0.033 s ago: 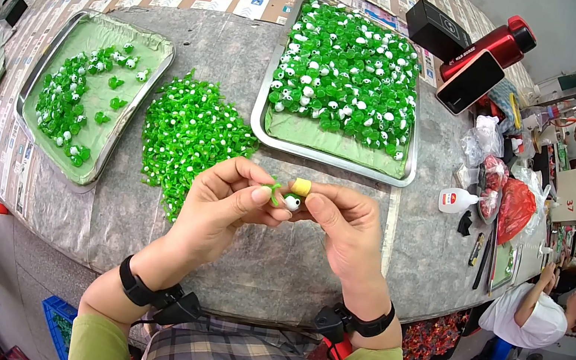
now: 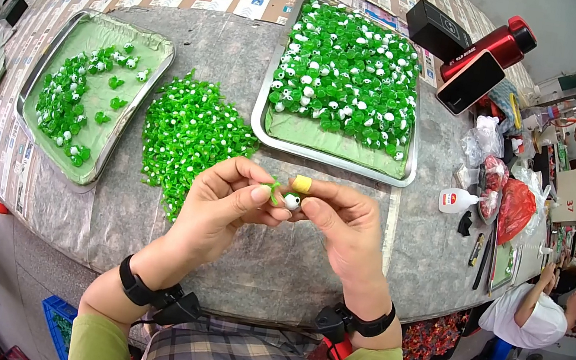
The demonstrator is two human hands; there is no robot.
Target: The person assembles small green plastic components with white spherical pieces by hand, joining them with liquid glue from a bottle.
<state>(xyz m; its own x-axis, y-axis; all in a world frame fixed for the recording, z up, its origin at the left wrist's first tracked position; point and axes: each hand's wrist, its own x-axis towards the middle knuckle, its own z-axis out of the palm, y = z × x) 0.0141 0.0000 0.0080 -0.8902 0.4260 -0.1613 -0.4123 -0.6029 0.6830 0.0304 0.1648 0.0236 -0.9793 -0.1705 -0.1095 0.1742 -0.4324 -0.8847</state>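
My left hand (image 2: 225, 196) is closed, with thumb and fingers pinching a small bright green plastic piece (image 2: 273, 190) that has thin curled prongs. Right beside it sits a white eyeball bead (image 2: 291, 202) with a black dot, between the fingertips of both hands. My right hand (image 2: 341, 222) closes its thumb and index finger around the bead's right side. Yellow tape (image 2: 301, 183) wraps that index fingertip. Whether bead and green piece are joined is hidden by the fingers. A heap of green pieces with white beads (image 2: 193, 135) lies just beyond my left hand.
A metal tray (image 2: 333, 158) full of green-and-white pieces stands beyond my hands; another tray (image 2: 97, 169) at left holds fewer. To the right are a white bottle (image 2: 456, 201), red bag (image 2: 517, 210), phone (image 2: 471, 82) and red flask (image 2: 491, 50). A person (image 2: 531, 313) sits at far right.
My right thumb has shifted slightly left against the eyeball bead, and the taped index finger has lifted a little. My left hand looks still.
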